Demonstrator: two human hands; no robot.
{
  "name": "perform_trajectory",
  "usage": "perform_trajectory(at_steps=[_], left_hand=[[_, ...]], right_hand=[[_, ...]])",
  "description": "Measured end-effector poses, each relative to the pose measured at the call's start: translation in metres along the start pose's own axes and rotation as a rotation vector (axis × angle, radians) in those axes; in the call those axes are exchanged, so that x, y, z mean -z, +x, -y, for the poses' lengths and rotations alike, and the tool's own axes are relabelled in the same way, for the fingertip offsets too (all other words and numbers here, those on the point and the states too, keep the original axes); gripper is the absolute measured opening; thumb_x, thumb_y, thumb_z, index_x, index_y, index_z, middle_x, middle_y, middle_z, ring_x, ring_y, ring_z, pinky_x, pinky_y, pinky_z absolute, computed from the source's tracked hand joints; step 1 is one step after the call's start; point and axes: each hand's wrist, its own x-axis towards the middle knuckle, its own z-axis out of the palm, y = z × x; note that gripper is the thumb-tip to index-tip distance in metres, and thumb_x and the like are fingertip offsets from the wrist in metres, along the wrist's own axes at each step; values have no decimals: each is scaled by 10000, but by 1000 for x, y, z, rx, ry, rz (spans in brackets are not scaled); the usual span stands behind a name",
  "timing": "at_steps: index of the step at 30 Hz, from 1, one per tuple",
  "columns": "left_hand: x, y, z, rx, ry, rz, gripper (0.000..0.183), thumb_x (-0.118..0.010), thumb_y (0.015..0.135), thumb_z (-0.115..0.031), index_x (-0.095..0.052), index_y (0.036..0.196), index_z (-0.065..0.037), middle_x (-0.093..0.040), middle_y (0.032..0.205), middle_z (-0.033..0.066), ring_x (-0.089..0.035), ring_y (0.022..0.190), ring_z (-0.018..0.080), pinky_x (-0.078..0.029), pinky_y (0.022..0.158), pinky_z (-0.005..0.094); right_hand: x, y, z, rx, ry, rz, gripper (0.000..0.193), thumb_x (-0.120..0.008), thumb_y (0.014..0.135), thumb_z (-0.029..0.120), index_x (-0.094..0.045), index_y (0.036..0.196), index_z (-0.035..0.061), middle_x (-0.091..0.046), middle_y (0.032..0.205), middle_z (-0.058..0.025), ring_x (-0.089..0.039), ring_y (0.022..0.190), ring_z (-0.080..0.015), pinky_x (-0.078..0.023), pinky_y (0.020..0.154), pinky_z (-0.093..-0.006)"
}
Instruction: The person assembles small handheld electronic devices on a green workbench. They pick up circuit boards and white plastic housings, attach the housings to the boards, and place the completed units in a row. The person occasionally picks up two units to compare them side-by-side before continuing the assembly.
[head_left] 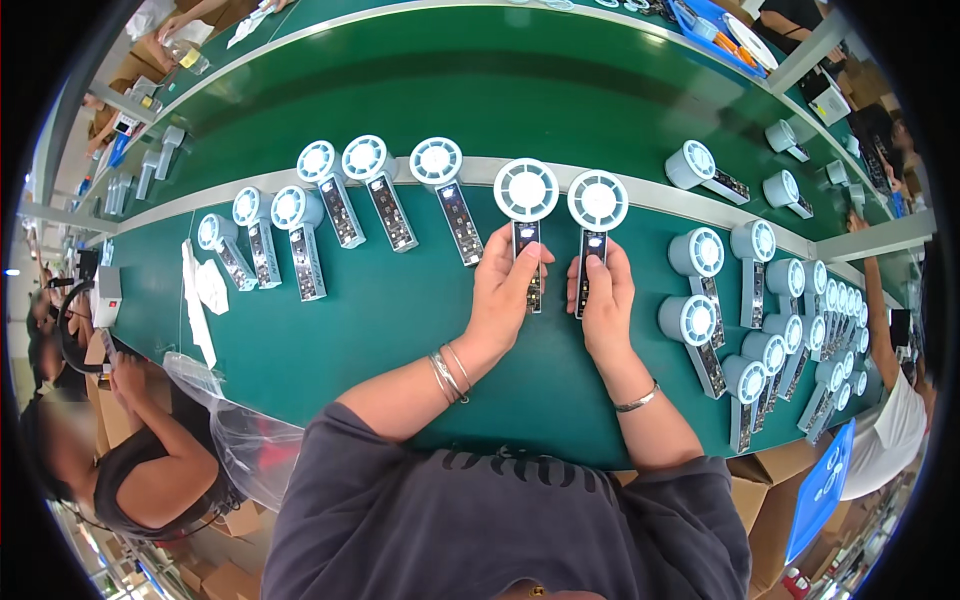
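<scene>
My left hand (500,295) is closed round the handle of a pale blue handheld fan (526,190), thumb on its open front. In my right hand (607,308) is a matching handheld fan (598,201), also gripped by the handle with the thumb in front. Both fans stand side by side, round slotted heads away from me and apart from each other. Their handles show bare dark circuit boards, each with a small lit spot near the top. Another fan (437,160) lies just left of my left hand, its circuit board facing up.
Several like fans (316,160) lie to the left on the green table (390,320). Many more (690,320) are crowded on the right. A metal rail (640,192) runs behind. White paper (197,305) lies at left; clear plastic (240,430) hangs at the edge. Co-workers sit on both sides.
</scene>
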Motion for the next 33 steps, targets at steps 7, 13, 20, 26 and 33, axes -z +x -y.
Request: perform_trajectory(at_steps=[7,13,20,26,33], left_hand=[[-12,13,8,-19,91,-72,281,-518,922,-215,-486,1100,0,-580,906,57,-535,817,103,-451,718,248],[-20,36,12,-180,321,-169,231,-474,917,-192,-499,930,37,-538,659,137,-518,570,219,-410,529,361],[-21,36,13,-194,659,-160,231,-411,867,-82,-433,1032,78,-558,823,271,-537,801,452,-448,721,462],[4,-8,-35,-290,627,1,252,-482,843,-74,-517,1068,34,-571,912,235,-560,876,392,-453,768,410],[144,-34,-137,-764,1154,-774,129,-604,790,-84,-622,890,-5,-627,846,130,-599,712,270,-488,663,343]], right_hand=[[4,22,-3,-50,-268,-104,322,-522,882,190,-474,1119,-22,-528,766,-35,-507,583,-79,-414,393,-200],[23,51,10,97,-876,-1,331,-475,882,267,-586,870,-45,-583,788,-220,-564,733,-357,-418,718,-426],[10,35,31,455,-1347,-86,296,-522,848,227,-598,970,-32,-575,915,-221,-546,863,-392,-426,776,-450],[-63,8,72,615,-1016,70,274,-586,812,141,-576,1021,-36,-580,870,-151,-580,758,-277,-462,656,-376],[-157,-17,45,451,-818,558,288,-597,834,262,-620,958,2,-619,732,-144,-606,638,-284,-479,607,-353]])
